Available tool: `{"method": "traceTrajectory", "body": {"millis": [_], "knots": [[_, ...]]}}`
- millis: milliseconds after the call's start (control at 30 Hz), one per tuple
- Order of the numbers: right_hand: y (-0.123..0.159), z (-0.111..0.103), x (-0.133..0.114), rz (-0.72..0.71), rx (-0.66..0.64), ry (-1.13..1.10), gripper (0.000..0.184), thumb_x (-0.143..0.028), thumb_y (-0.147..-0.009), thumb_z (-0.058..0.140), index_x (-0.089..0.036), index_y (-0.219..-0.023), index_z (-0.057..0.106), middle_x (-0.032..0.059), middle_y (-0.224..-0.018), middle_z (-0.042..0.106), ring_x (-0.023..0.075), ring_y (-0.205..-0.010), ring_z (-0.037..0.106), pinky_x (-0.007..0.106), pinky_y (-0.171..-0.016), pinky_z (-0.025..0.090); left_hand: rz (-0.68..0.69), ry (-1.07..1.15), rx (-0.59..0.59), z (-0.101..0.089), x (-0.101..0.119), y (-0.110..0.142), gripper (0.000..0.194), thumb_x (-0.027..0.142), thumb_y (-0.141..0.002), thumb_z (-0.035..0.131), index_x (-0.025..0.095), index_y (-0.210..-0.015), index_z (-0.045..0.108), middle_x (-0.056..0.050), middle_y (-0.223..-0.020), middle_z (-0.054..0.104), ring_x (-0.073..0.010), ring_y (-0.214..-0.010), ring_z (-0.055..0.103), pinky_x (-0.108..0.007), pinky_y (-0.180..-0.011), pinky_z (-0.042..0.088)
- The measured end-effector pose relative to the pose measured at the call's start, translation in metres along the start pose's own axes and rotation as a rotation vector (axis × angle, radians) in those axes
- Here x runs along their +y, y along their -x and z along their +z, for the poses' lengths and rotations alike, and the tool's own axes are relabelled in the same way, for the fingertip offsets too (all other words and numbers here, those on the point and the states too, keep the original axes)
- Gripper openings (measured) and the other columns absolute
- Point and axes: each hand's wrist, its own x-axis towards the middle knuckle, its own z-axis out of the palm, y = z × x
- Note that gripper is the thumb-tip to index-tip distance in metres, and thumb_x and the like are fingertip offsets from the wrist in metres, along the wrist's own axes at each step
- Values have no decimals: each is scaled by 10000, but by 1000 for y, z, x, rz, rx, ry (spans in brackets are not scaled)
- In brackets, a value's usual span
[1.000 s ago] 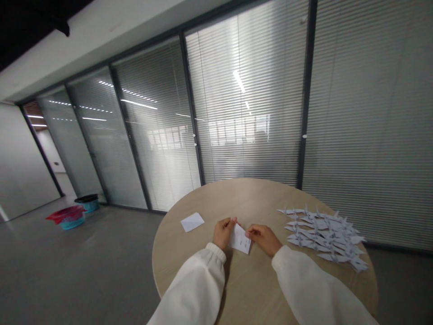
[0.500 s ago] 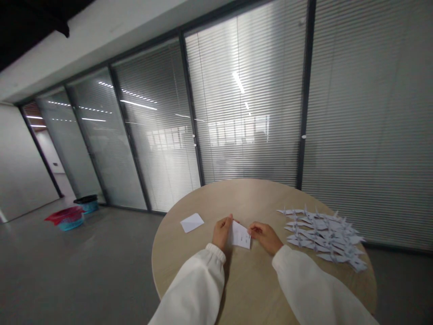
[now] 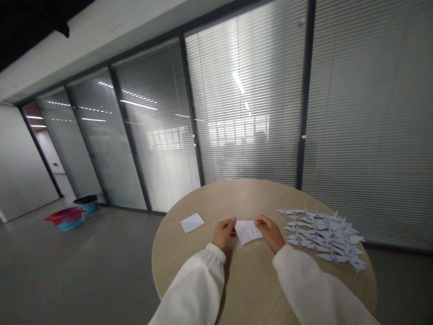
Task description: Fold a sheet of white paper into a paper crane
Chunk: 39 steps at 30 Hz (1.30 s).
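A white sheet of paper (image 3: 246,232) with creases and a few dark printed marks is held between my two hands, over the middle of the round table. My left hand (image 3: 223,233) pinches its left edge between thumb and fingers. At the sheet's upper right, my right hand (image 3: 269,231) grips the edge the same way. To the left lies another piece of white paper (image 3: 192,222), showing a crease line. Several folded paper cranes (image 3: 321,234) stand in close rows to the right of my right hand.
The round wooden table (image 3: 250,194) has its far edge near a glass partition with blinds (image 3: 250,90). On the floor at the left stand a blue bin with a red liner (image 3: 66,218) and one with a black liner (image 3: 87,204).
My right hand has shifted slightly right and up with its edge of the sheet. The sheet has turned and spread wider between my hands. My left hand stays nearly in place.
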Motion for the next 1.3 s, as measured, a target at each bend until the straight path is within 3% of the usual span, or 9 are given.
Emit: {"method": "traceTrajectory", "body": {"millis": [200,333,500,633,800,867,967,1133,1300], "knots": [[1,-1,-2,-8,21,32,266,-427,-753,455,-182,-717,554,23,-651,601,172,-623,554,257,-578,408,-7,17,-17,1,3,3,501,616,-595,560,119,-529,558,-17,-508,536,-115,-481,496,-235,-484,411],[2,0,-2,-12,10,41,259,-423,-765,446,-188,-722,547,12,-643,586,163,-615,541,251,-572,407,-39,36,-38,2,3,3,511,618,-594,565,110,-638,605,-36,-585,569,-126,-534,520,-239,-493,425],[3,3,-2,-97,-94,49,273,-408,-800,417,-186,-770,573,14,-697,584,150,-650,535,242,-597,417,-24,-54,-21,2,2,1,516,583,-584,603,96,-752,636,-43,-611,575,-109,-514,490,-204,-453,347],[4,5,-1,-142,-151,25,265,-389,-810,426,-186,-819,596,27,-763,607,153,-701,552,244,-624,432,6,-150,-159,1,-4,1,501,558,-570,631,73,-693,650,-23,-534,543,-91,-478,439,-206,-459,293],[6,5,-5,-100,-159,-21,268,-383,-794,468,-187,-925,595,28,-770,615,155,-681,568,250,-602,453,-9,-199,-313,0,-10,3,467,526,-562,652,67,-651,651,-5,-515,527,-88,-481,433,-215,-492,304],[7,4,-8,-104,-158,-44,303,-373,-804,461,-195,-1024,570,32,-802,606,154,-702,572,253,-614,465,-22,-184,-295,0,-11,2,462,524,-553,656,69,-634,644,3,-501,515,-82,-469,421,-212,-480,294],[7,3,-12,-199,-133,-62,337,-357,-828,432,-227,-1121,537,62,-981,573,174,-886,554,284,-731,474,-42,-143,-175,-2,-11,-1,457,529,-538,660,78,-595,615,18,-462,483,-68,-426,385,-204,-437,259],[8,2,-13,-358,-165,-41,287,-311,-813,477,-257,-1059,614,79,-1143,489,211,-1093,451,373,-964,354,-111,39,13,-6,-13,-7,441,514,-513,685,102,-638,590,-2,-511,540,-96,-447,469,-201,-428,320],[10,6,-10,-335,-234,-23,247,-216,-744,573,-270,-970,658,64,-1192,450,212,-1150,404,396,-1006,301,-151,173,27,-6,-13,-8,423,467,-499,720,101,-669,596,-21,-548,587,-112,-475,520,-218,-461,384]]}}
